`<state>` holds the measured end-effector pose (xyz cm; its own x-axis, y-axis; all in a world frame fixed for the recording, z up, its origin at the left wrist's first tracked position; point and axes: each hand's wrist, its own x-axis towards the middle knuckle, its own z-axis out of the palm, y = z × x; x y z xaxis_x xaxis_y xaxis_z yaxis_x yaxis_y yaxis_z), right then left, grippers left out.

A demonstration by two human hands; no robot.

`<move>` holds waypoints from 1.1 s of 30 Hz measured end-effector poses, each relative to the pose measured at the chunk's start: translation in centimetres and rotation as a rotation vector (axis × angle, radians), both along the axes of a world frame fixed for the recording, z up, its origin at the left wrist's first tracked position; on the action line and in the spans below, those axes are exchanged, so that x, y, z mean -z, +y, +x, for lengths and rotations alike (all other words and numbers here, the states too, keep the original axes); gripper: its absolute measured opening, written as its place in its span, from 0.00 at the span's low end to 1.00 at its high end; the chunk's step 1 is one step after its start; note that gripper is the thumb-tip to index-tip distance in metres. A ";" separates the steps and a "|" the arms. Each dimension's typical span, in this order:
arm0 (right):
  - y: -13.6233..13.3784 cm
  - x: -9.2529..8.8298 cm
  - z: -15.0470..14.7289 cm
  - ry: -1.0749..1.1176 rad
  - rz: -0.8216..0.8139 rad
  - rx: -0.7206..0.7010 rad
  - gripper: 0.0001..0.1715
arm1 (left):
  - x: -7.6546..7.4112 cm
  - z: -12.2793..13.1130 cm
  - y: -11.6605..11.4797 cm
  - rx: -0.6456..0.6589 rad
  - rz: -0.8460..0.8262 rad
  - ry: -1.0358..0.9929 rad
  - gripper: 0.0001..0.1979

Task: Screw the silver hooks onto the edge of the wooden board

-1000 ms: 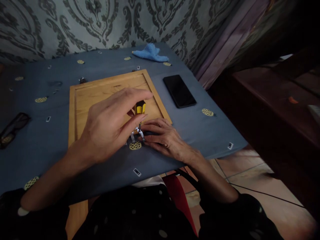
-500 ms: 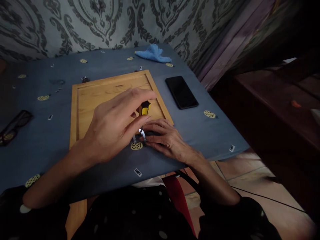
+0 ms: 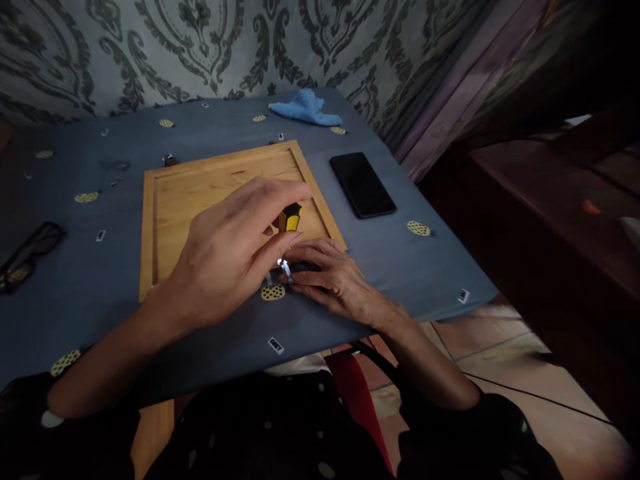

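Observation:
My left hand [image 3: 225, 250] is curled over the front of the wooden board, closed round a small screwdriver [image 3: 291, 217] with a yellow and black handle. The handle stands roughly upright between thumb and fingers; its tip is hidden. Just below the thumb, a small shiny metal piece [image 3: 284, 267] catches the light. Against it rest the fingertips of my right hand [image 3: 335, 277], which lies low with its fingers bent over something dark. Most of what those fingers hold is covered, so its kind cannot be made out.
Beneath my hands lies a framed wooden board [image 3: 225, 163] on a blue patterned tablecloth [image 3: 430, 273]. To its right is a black phone [image 3: 363, 185], with a blue cloth [image 3: 307, 108] behind. Eyeglasses [image 3: 33, 253] lie far left, and a small dark object [image 3: 170, 160] touches the board's back edge.
Both hands keep almost the same place and grip. A little more of the dark thing shows between the right fingers.

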<state>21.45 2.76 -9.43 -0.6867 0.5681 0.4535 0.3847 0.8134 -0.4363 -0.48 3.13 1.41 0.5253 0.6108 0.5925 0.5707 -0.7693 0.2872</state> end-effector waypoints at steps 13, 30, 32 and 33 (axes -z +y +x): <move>0.0 0.0 0.0 0.002 -0.022 -0.003 0.12 | 0.1 -0.1 0.2 -0.005 0.035 0.029 0.15; -0.1 -0.2 0.0 0.012 -0.030 -0.005 0.12 | 0.0 -0.2 0.4 0.055 0.006 -0.016 0.17; -0.1 -0.2 0.0 0.004 -0.029 -0.003 0.12 | 0.2 -0.2 0.4 0.035 0.006 0.026 0.16; -0.1 -0.2 0.0 -0.001 -0.025 -0.001 0.12 | 0.3 -0.2 0.4 0.022 0.006 0.041 0.15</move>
